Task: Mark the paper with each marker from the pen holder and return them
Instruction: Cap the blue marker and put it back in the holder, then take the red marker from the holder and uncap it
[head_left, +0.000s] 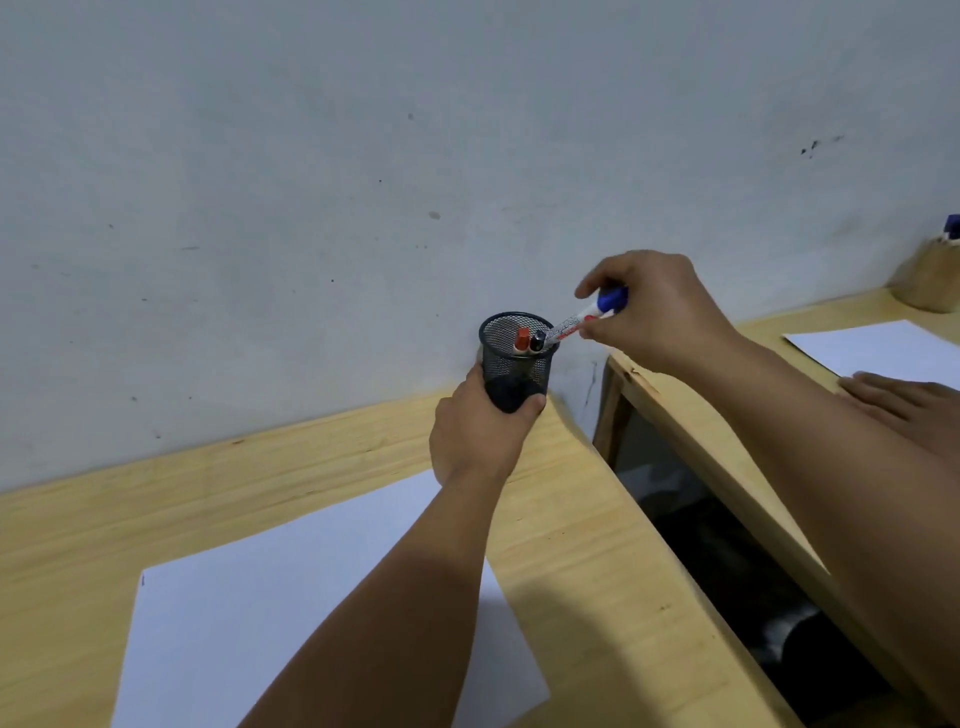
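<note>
A black mesh pen holder (511, 348) stands near the wall at the back of the wooden desk (571, 519). My left hand (475, 431) is wrapped around its lower half. My right hand (652, 312) pinches a blue-capped marker (582, 319), tilted with its lower end inside the holder's rim. Inside the holder sit a red-capped marker (522, 339) and a black-capped marker (536, 342). A white sheet of paper (260, 623) lies on the desk in front of me, partly under my left forearm.
A gap (727, 561) separates my desk from a second wooden desk (691, 415) on the right. That desk holds another white sheet (878, 345), another person's hand (904, 400) and a wooden holder (930, 280) with a blue marker. The grey wall (363, 182) rises behind.
</note>
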